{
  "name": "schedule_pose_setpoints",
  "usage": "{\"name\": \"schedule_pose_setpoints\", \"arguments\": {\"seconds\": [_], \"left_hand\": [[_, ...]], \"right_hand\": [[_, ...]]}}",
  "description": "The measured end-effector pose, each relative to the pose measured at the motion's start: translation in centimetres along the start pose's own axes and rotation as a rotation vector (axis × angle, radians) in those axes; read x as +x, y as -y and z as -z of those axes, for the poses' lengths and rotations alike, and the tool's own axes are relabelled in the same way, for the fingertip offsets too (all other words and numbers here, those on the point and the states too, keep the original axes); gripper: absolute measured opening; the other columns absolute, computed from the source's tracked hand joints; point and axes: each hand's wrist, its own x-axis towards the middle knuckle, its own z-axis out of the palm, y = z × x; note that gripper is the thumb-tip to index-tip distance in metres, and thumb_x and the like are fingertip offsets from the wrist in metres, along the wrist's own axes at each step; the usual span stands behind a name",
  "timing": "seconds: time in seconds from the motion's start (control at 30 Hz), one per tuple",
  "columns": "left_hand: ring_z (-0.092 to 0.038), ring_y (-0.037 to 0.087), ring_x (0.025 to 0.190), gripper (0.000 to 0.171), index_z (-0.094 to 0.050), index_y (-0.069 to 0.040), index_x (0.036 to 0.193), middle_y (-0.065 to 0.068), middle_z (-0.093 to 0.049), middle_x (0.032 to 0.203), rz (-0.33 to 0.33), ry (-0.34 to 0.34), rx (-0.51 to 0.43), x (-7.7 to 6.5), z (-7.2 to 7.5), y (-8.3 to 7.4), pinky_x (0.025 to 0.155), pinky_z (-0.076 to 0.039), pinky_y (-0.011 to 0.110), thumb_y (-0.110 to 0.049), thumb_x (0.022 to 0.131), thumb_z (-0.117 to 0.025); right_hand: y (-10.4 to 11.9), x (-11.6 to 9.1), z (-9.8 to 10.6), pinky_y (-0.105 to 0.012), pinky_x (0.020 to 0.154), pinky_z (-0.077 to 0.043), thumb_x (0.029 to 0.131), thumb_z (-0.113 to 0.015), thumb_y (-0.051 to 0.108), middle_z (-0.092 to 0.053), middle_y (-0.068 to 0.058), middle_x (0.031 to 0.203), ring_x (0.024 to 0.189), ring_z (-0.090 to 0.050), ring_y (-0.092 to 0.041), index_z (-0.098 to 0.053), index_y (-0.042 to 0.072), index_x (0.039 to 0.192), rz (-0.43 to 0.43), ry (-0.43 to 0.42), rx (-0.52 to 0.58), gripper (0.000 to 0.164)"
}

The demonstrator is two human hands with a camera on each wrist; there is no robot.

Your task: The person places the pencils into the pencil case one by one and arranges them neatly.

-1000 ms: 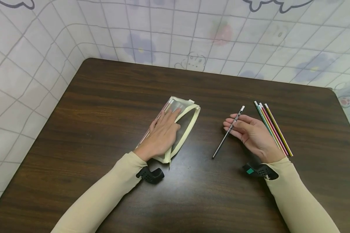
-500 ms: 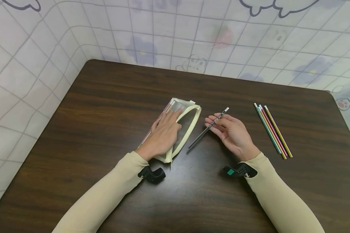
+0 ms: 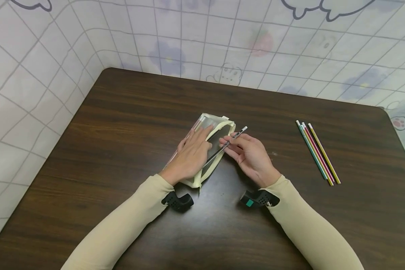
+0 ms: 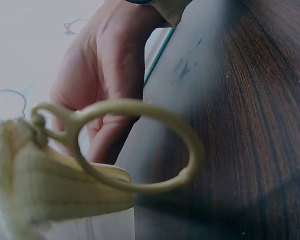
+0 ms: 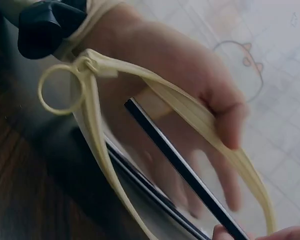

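Observation:
My left hand (image 3: 193, 152) lies flat on a see-through pencil case (image 3: 217, 160) with cream zip edging, its fingers straight. In the right wrist view its thumb rests over one edge of the unzipped mouth. My right hand (image 3: 251, 157) pinches a black pencil (image 3: 234, 135) near its white-tipped end. The pencil slants down to the left, its lower end at the case's mouth. That dark end (image 5: 131, 103) shows between the two zip edges in the right wrist view; a second dark line beside it may be a reflection. Through the plastic, light-coloured pencils show along the case's left side.
Several coloured pencils (image 3: 315, 153), green, red and yellow among them, lie side by side on the dark wooden table (image 3: 148, 101) at the right. A cream ring (image 4: 192, 150) hangs from the zip. Patterned white cloth (image 3: 202, 41) stands behind the table.
My right hand has moved left with the black pencil, away from the loose pencils, bringing the pencil's lower end to the case's mouth. The left hand has stayed on the case.

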Motion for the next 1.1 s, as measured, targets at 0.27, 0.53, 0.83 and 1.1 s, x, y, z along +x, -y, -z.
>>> {"name": "schedule_pose_setpoints", "arguments": {"seconds": [0.27, 0.53, 0.83, 1.1], "left_hand": [[-0.003, 0.034, 0.165, 0.063, -0.023, -0.024, 0.166, -0.003, -0.017, 0.176, -0.001, 0.016, -0.011, 0.1, 0.0, 0.0, 0.129, -0.007, 0.061, -0.030, 0.104, -0.017], [-0.001, 0.035, 0.165, 0.062, -0.021, -0.025, 0.167, -0.001, -0.016, 0.176, -0.005, 0.015, -0.016, 0.1, -0.2, 0.1, 0.129, -0.007, 0.061, -0.033, 0.106, -0.016], [0.002, 0.034, 0.165, 0.062, -0.014, -0.031, 0.168, 0.002, -0.011, 0.177, 0.006, 0.012, 0.011, 0.1, -0.4, 0.0, 0.130, -0.004, 0.059, -0.036, 0.106, -0.018], [0.003, 0.036, 0.164, 0.062, -0.013, -0.032, 0.168, 0.007, -0.010, 0.177, -0.013, -0.002, 0.051, -0.1, -0.6, 0.1, 0.131, -0.003, 0.059, -0.035, 0.106, -0.019]], "right_hand": [[-1.4, 0.3, -1.6, -0.027, 0.096, -0.059, 0.104, -0.049, 0.000, -0.062, -0.008, 0.113, 0.102, -0.074, -0.013, -0.050, 0.002, 0.117, -0.011, 0.027, -0.039, 0.014], [-1.9, 0.3, -2.7, -0.025, 0.089, -0.061, 0.104, -0.050, 0.000, -0.062, -0.006, 0.113, 0.097, -0.073, -0.009, -0.052, 0.003, 0.116, -0.004, 0.072, -0.104, 0.013], [-2.1, 0.7, -2.9, -0.023, 0.087, -0.060, 0.104, -0.049, 0.001, -0.064, -0.004, 0.108, 0.093, -0.072, -0.007, -0.051, 0.004, 0.116, 0.002, 0.095, -0.107, 0.012], [-1.9, 0.9, -2.8, -0.023, 0.088, -0.060, 0.104, -0.048, 0.002, -0.064, -0.007, 0.118, 0.095, -0.071, -0.007, -0.049, 0.001, 0.130, 0.001, 0.123, -0.159, 0.026]]}}
